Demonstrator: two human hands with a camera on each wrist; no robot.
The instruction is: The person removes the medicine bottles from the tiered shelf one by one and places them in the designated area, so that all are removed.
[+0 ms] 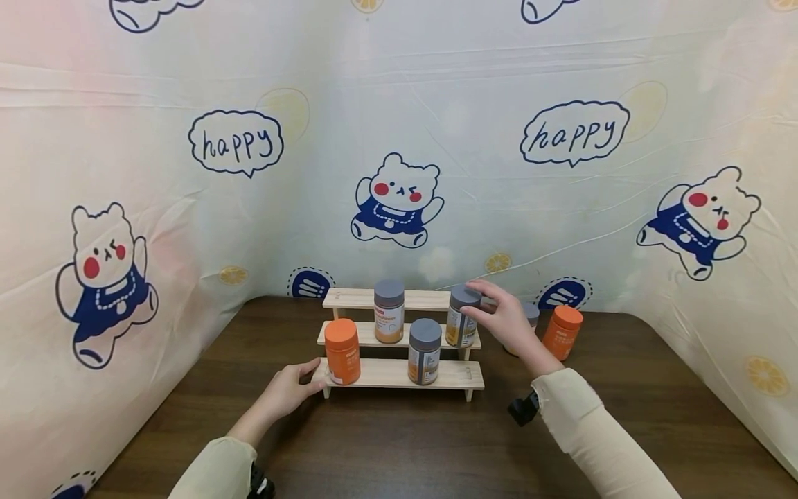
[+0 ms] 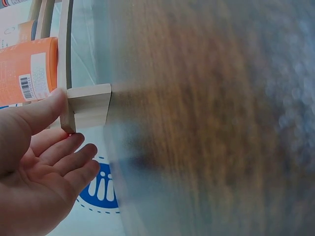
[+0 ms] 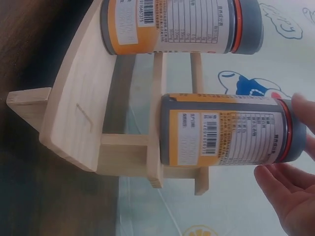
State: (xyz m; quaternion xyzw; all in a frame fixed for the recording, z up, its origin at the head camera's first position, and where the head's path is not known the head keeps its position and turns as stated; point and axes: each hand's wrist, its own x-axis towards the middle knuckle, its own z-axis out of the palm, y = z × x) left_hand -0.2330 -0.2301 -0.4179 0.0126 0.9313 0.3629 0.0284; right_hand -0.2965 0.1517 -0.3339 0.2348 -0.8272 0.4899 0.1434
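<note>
A three-step wooden rack [image 1: 388, 374] stands on the table. My left hand [image 1: 285, 393] pinches the left end of its lowest step, thumb above and index finger beneath, as the left wrist view shows. Close to that thumb stands an orange jar [image 1: 343, 352]. My right hand [image 1: 506, 320] holds a grey-lidded jar [image 3: 231, 130] by its lid, at the right end of the middle step. The jar's base meets the step in the right wrist view. Another grey-lidded jar [image 1: 389, 312] stands left on the middle step, and one more [image 1: 424, 352] sits right on the lowest step.
Right of the rack, an orange jar [image 1: 563, 333] stands on the dark wooden table [image 1: 399, 443]. Beside it a grey-lidded jar [image 1: 531, 315] is partly hidden behind my right hand. A printed cloth [image 1: 474, 90] hangs behind and around the table.
</note>
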